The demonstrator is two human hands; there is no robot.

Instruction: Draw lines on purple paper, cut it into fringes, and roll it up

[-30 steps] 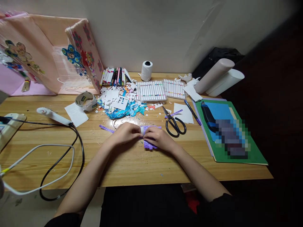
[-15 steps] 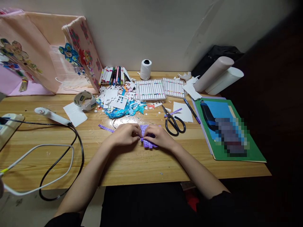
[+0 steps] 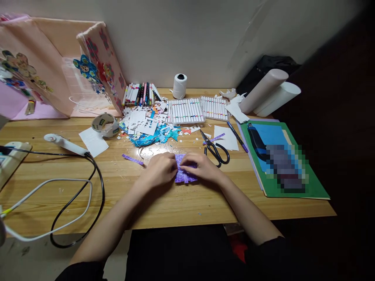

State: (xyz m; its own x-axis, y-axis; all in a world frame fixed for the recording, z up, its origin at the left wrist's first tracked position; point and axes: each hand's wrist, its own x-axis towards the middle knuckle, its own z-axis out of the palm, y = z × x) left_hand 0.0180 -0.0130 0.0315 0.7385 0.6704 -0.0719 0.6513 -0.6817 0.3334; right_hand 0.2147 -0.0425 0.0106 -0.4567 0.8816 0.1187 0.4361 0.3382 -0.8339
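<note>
A purple patterned paper piece (image 3: pixel 186 177) with slits along its near edge lies on the wooden table between my hands. My left hand (image 3: pixel 162 168) is closed at its left side, fingers curled and pressed together on the paper. From the right, my right hand (image 3: pixel 200 167) reaches over the paper, thumb and fingertips pinched at its middle. The fingers partly hide the paper. A purple strip (image 3: pixel 133 159) lies left of my left hand. Black-handled scissors (image 3: pixel 215 150) rest just beyond my right hand, with another purple strip (image 3: pixel 217 137) by the blades.
Paper scraps (image 3: pixel 143 127), a tape roll (image 3: pixel 104 124), marker sets (image 3: pixel 187 111) and a thread spool (image 3: pixel 179 86) stand or lie behind. Cables (image 3: pixel 101 191) and a white tool (image 3: pixel 66 144) are left. Green sheets (image 3: pixel 310 175) and a pen (image 3: pixel 238 136) are right.
My left hand has shifted slightly and its fingers have curled more. My right hand's fingertips have moved a little up and right, uncovering more of the purple paper.
</note>
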